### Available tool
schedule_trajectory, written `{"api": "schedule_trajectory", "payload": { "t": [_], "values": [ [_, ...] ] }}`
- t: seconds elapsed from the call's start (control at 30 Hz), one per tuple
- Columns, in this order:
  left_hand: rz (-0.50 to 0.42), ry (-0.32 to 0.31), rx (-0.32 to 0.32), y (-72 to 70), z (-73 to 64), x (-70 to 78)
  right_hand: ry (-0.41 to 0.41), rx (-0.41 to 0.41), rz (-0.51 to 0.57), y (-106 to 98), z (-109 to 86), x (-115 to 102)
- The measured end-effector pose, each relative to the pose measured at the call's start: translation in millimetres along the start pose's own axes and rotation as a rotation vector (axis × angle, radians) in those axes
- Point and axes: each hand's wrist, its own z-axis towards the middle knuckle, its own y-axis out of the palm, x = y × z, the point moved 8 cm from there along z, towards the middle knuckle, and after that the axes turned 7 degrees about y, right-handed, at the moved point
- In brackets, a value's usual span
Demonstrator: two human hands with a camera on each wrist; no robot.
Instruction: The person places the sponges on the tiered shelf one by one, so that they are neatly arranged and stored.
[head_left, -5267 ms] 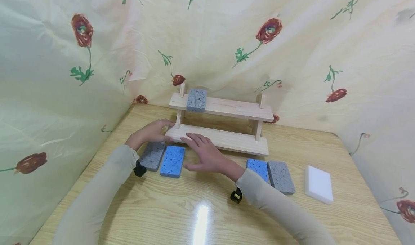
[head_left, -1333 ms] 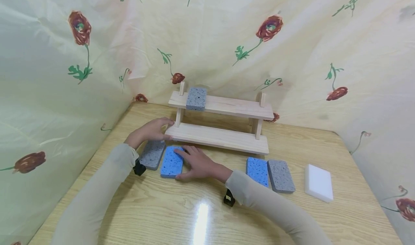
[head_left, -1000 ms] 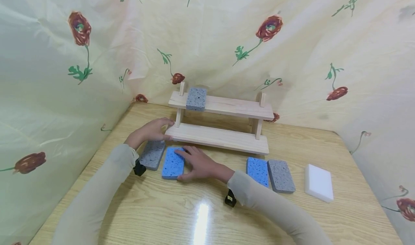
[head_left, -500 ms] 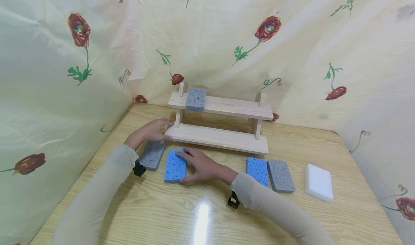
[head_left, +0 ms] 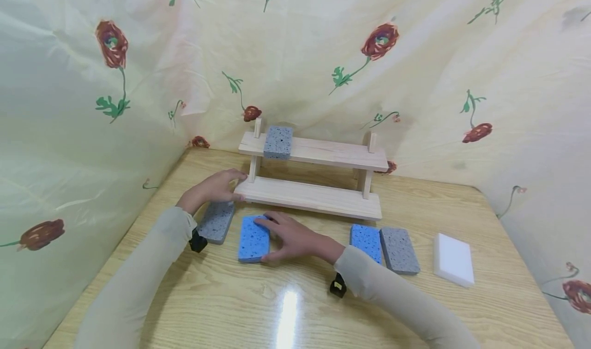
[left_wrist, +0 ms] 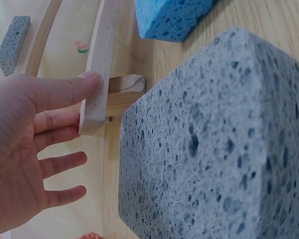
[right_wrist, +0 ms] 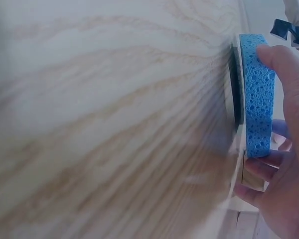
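My left hand (head_left: 213, 189) pinches the left end of the lower board of a two-tier wooden shelf (head_left: 314, 199). In the left wrist view its thumb (left_wrist: 72, 92) lies on the board, one finger touches the end, and the other fingers stretch out free. My right hand (head_left: 295, 237) holds a blue sponge (head_left: 253, 240) by its right side, in front of the shelf. The right wrist view shows that sponge (right_wrist: 259, 99) between thumb and fingers, close over the table; contact with it is unclear. A grey sponge (head_left: 217, 220) lies below my left hand.
Another grey sponge (head_left: 278, 142) sits on the upper board's left end. To the right on the table (head_left: 221, 297) lie a second blue sponge (head_left: 366, 241), partly behind my right sleeve, a grey one (head_left: 399, 250) and a white block (head_left: 454, 259). Flowered cloth (head_left: 314, 56) hangs behind.
My right hand came down from near the lower board, took hold of the blue sponge and moved it slightly right and nearer, away from the grey one. My left hand stayed at the shelf.
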Motion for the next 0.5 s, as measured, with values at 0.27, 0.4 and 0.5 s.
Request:
{"api": "schedule_trajectory", "payload": {
  "t": [0.27,0.4,0.5],
  "values": [
    [-0.003,-0.012,0.002,-0.3,-0.3,1.0,0.010,0.002,0.003,-6,-8.9,5],
    [-0.002,-0.009,0.000,-0.3,-0.2,1.3,0.008,0.019,0.017,-12,-13.4,7],
    [-0.002,-0.012,-0.003,-0.4,-0.2,1.4,0.006,0.034,0.030,-18,-16.6,9]
  ]
}}
